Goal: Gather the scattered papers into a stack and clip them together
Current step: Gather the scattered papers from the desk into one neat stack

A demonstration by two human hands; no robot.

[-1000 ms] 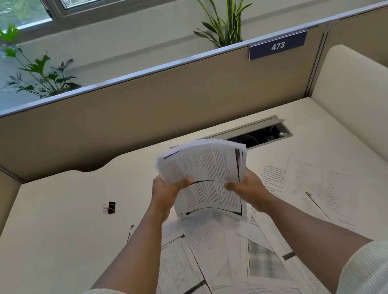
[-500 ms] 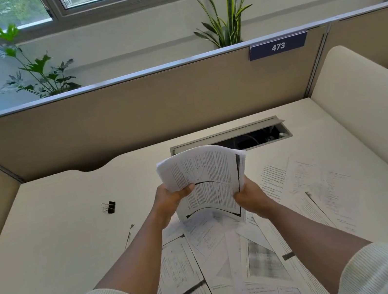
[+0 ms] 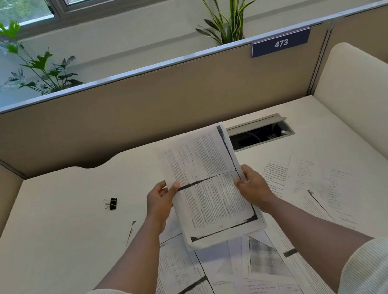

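Cream-coloured and smooth, the desk (image 3: 50, 247) fills most of the view, with a beige partition (image 3: 130, 111) behind it and a blue plate marked 473 (image 3: 280, 43) near the top of that wall. Loose printed sheets (image 3: 263, 263) lie spread over the near and right part of the desk, overlapping one another at different angles. Above them a stack of papers (image 3: 210, 187) is held in the air, between the two hands. Its long axis runs away from the person, the far end pointing toward the partition and leaning a little to the right; the near end hangs over the loose sheets. The left hand (image 3: 159, 201) pinches the left edge of the stack, thumb on top. The right hand (image 3: 253, 188) is closed on the right edge in the same way. A small black binder clip (image 3: 111, 203) lies on the bare desk, well to the left of the left hand.
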